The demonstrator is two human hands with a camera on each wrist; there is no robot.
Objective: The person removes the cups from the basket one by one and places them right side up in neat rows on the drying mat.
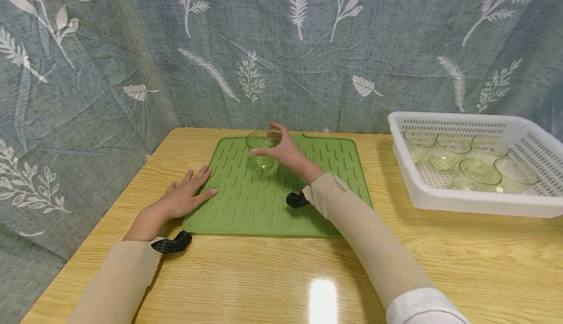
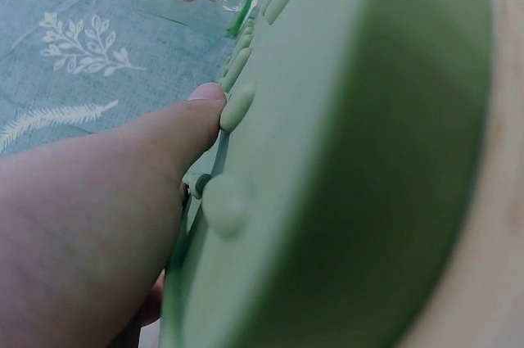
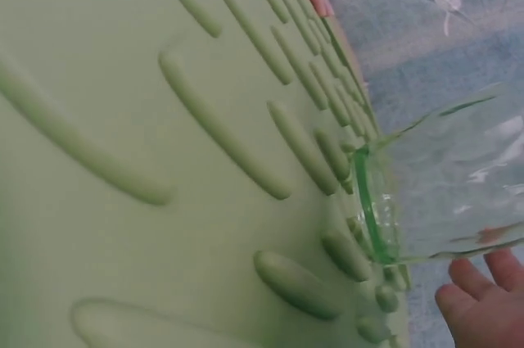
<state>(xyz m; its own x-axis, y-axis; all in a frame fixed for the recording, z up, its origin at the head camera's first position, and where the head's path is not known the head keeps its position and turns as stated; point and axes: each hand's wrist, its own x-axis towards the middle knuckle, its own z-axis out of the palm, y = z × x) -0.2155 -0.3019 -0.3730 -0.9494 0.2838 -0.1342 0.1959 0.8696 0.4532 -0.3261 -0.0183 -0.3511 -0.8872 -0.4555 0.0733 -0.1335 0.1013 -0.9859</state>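
Note:
A clear, green-tinted drinking glass [image 1: 263,160] stands upright on the back left part of a green ridged silicone mat [image 1: 264,202]. My right hand [image 1: 288,150] holds the glass from its right side, thumb across the front and forefinger up behind the rim. In the right wrist view, curled fingers [image 3: 475,295] lie along the side of the glass [image 3: 442,184], whose thick base is at the mat's ridges. My left hand [image 1: 186,197] rests flat over the mat's left edge with fingers spread. Its thumb [image 2: 201,119] lies on the mat in the left wrist view.
A white plastic basket [image 1: 484,202] stands to the right on the wooden table [image 1: 246,275]. Several similar glasses [image 1: 448,153] are inside it. A grey-blue curtain with white leaf prints [image 1: 272,45] hangs behind and to the left of the table.

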